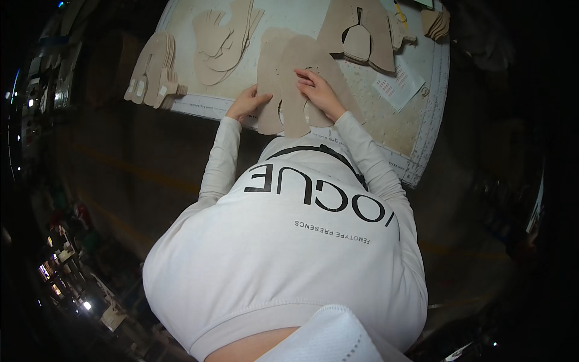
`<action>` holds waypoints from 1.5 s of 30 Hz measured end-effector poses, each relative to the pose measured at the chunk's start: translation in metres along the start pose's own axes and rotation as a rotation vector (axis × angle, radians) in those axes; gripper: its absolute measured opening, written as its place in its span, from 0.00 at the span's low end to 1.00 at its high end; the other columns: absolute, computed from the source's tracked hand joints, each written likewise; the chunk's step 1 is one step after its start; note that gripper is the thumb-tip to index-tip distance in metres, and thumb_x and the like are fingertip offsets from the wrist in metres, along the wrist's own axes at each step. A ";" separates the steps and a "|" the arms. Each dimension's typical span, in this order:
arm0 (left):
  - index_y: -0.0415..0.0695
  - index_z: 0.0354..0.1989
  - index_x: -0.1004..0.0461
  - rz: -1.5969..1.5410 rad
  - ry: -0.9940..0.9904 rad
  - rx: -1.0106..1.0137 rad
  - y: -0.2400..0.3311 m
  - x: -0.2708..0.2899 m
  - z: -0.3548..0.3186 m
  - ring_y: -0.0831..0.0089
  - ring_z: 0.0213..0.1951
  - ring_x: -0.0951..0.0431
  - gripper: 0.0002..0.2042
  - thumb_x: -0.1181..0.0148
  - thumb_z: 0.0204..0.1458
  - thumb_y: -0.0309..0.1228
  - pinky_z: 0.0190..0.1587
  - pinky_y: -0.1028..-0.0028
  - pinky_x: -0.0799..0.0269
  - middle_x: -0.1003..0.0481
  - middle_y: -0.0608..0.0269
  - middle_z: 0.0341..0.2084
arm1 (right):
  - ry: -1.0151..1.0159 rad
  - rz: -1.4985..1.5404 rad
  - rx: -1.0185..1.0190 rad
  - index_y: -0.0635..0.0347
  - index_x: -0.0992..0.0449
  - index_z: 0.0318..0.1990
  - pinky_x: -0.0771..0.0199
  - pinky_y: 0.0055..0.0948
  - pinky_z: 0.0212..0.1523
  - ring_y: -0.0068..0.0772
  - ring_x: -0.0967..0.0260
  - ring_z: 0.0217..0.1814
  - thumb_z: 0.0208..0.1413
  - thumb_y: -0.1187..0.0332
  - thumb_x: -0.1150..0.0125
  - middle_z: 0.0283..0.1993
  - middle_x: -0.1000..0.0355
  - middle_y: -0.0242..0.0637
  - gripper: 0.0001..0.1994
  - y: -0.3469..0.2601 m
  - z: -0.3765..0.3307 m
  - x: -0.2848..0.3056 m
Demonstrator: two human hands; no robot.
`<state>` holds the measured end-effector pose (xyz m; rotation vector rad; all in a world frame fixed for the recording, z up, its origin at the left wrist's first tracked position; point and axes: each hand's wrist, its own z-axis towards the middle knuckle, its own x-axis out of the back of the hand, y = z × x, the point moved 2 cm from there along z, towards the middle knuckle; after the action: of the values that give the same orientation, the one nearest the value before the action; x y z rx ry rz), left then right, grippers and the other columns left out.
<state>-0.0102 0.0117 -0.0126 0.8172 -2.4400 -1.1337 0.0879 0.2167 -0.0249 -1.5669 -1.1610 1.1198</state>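
Note:
Two overlapping beige cut pieces, like leather or suede, lie in front of me at the table's near edge. The upper curved piece (pixel 295 60) has small holes near its middle, and its rounded end reaches past the edge. Beneath it, the other beige piece (pixel 268 66) shows on the left. My left hand (pixel 246 102) grips this lower piece's left border, thumb on top and the other fingers partly hidden. Over the right side, my right hand (pixel 319 93) rests on the material with its fingers extended and slightly bent, holding nothing that I can see.
Stacked beige pieces (pixel 154 66) sit at the table's left corner, with more loose pieces (pixel 226 45) beside them. At the far right lie a dark-edged piece with an oval opening (pixel 381 39), a yellow tool (pixel 400 15) and a printed paper sheet (pixel 398 86) on the table (pixel 398 130).

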 end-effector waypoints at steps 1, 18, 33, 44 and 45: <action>0.42 0.62 0.45 0.009 -0.035 0.005 -0.005 -0.001 -0.010 0.78 0.43 0.28 0.32 0.39 0.48 0.27 0.49 0.78 0.34 0.28 0.63 0.47 | 0.049 -0.095 0.054 0.58 0.34 0.58 0.33 0.18 0.44 0.20 0.37 0.46 0.56 0.71 0.46 0.54 0.38 0.33 0.20 0.000 0.000 -0.003; 0.40 0.52 0.34 -0.048 0.288 -0.304 0.021 -0.014 -0.011 0.79 0.37 0.28 0.20 0.42 0.51 0.30 0.40 0.78 0.32 0.27 0.60 0.39 | 0.077 0.142 -0.121 0.58 0.37 0.59 0.31 0.24 0.48 0.22 0.38 0.52 0.60 0.65 0.50 0.52 0.37 0.33 0.20 -0.004 0.000 0.000; 0.39 0.59 0.39 -0.390 0.148 -0.473 0.074 -0.030 0.028 0.73 0.48 0.29 0.22 0.52 0.60 0.38 0.50 0.75 0.33 0.34 0.56 0.54 | 0.147 0.319 -0.052 0.69 0.33 0.50 0.28 0.25 0.44 0.26 0.28 0.41 0.57 0.72 0.47 0.45 0.28 0.40 0.15 -0.079 -0.030 0.020; 0.37 0.48 0.31 -0.262 -0.156 -0.434 0.054 -0.056 0.020 0.77 0.43 0.27 0.17 0.41 0.53 0.33 0.49 0.76 0.35 0.25 0.63 0.41 | 0.130 0.513 0.011 0.68 0.32 0.50 0.29 0.25 0.47 0.27 0.29 0.45 0.55 0.71 0.44 0.46 0.29 0.39 0.16 -0.109 -0.099 0.098; 0.37 0.48 0.31 -0.262 -0.152 -0.403 0.048 -0.061 0.016 0.78 0.42 0.27 0.17 0.41 0.53 0.34 0.47 0.77 0.35 0.25 0.64 0.40 | 0.233 0.461 -0.024 0.68 0.34 0.52 0.30 0.25 0.48 0.27 0.30 0.46 0.56 0.71 0.45 0.46 0.29 0.40 0.17 -0.090 -0.098 0.106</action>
<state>0.0116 0.0838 0.0114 0.9634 -2.1420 -1.7701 0.1820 0.3247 0.0662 -1.9854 -0.6773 1.1716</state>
